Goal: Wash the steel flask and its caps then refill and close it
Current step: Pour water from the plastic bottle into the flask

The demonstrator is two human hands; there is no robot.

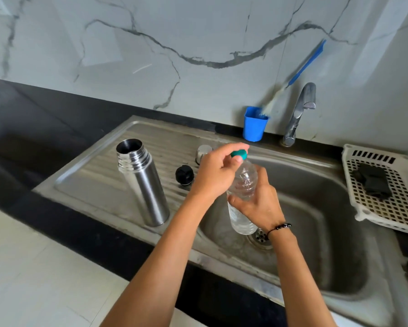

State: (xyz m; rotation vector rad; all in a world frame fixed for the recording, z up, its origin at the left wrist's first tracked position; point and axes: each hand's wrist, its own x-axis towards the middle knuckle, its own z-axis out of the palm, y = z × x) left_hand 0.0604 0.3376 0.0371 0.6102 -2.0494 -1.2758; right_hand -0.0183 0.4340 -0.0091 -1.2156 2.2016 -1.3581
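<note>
The steel flask (143, 182) stands upright and uncapped on the sink's ribbed drainboard (99, 175). Its black inner cap (184, 175) lies to its right, and the steel outer cap (203, 152) sits behind that, partly hidden by my left hand. My right hand (260, 204) grips a clear plastic water bottle (242, 197) around its middle, above the sink basin. My left hand (216, 173) pinches the bottle's teal cap (239, 154) at the top of the bottle.
A blue cup (255, 125) holding a blue-handled bottle brush (302, 67) stands by the wall. The tap (299, 112) rises behind the basin (316, 220). A white perforated tray (384, 190) with a black scrub pad (372, 182) sits at the right.
</note>
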